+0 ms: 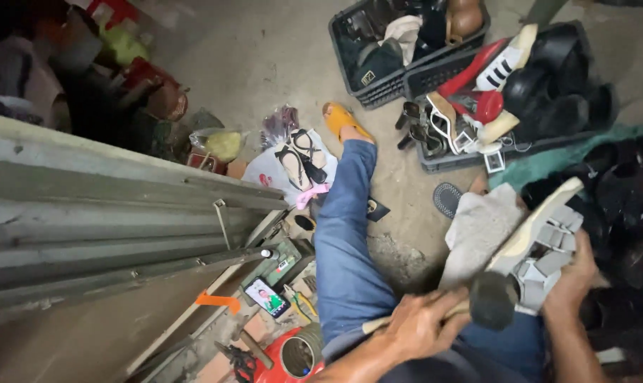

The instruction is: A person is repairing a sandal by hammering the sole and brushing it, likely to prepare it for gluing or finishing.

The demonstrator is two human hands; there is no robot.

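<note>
Far left of the grip: one phone (267, 296) with a lit screen, lying flat on the bench, with an orange tag (219, 301) just left of it. Below the phone: one red can (293, 357), round, mouth open upward.

Up and left of the grip: one white plastic bag (275, 172) on the floor, a pair of black strappy sandals (302, 157) lying on it, and a pink strip at its lower edge.

Left hand (417, 328): fingers closed round the wooden handle of one mallet (488, 301) — its dark round head is touching the sole.

Right hand (573, 280): fingers curled under one shoe sole (541, 237), pale with grey tread blocks, tread side up, held over the lap just right of the mallet head. A grey cloth (481, 227) lies just left of the sole.

Well above the grip: two black crates (396, 81) side by side on the floor, each heaped with shoes — the count is not clear.
</note>
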